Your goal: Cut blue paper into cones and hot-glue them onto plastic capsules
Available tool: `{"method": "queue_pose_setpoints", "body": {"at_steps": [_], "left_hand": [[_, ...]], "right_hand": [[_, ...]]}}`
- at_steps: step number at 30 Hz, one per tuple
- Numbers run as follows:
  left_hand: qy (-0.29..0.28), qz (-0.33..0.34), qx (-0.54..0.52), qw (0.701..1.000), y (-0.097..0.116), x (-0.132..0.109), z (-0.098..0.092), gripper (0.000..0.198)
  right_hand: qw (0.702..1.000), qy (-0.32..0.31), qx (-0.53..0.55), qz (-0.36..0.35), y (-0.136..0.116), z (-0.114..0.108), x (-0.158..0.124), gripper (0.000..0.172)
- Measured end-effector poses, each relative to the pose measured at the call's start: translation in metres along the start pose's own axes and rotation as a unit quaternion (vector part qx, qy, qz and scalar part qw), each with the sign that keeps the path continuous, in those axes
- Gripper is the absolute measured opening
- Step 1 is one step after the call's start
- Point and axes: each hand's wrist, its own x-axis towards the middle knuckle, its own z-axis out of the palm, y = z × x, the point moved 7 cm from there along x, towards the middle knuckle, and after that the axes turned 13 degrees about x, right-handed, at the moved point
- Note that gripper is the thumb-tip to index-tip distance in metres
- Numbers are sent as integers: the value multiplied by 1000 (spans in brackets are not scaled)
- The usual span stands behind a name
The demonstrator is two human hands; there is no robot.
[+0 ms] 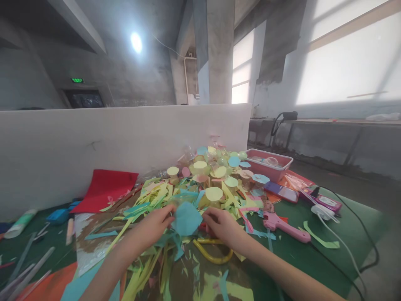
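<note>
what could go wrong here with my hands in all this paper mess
The yellow-handled scissors lie partly under the right hand, blades hidden; a blind reach could meet them.
The pink glue gun sits beside the right forearm, with a black cord trailing over the green mat; a snag might drag it.
The blue cut paper piece pinched by the left hand could vanish into the pile of coloured paper scraps.
</note>
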Motion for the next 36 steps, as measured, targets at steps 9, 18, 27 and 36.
{"method": "queue_pose_setpoints", "body": {"at_steps": [9,18,27,36], "left_hand": [[126,-126,52,983,-38,-10,-56,27],[26,-52,-36,998,-13,-3,-22,28],[-74,21,-69,995,19,-10,5,26],[119,-39,138,983,-20,13,11,40]], "right_hand": [[999,47,-6,-23,-6,-9,0,30],[997,46,-60,15,10,-2,3,58],[987,28,-156,-23,6,2,4,32],[975,77,-208,0,13,-9,4,18]]}}
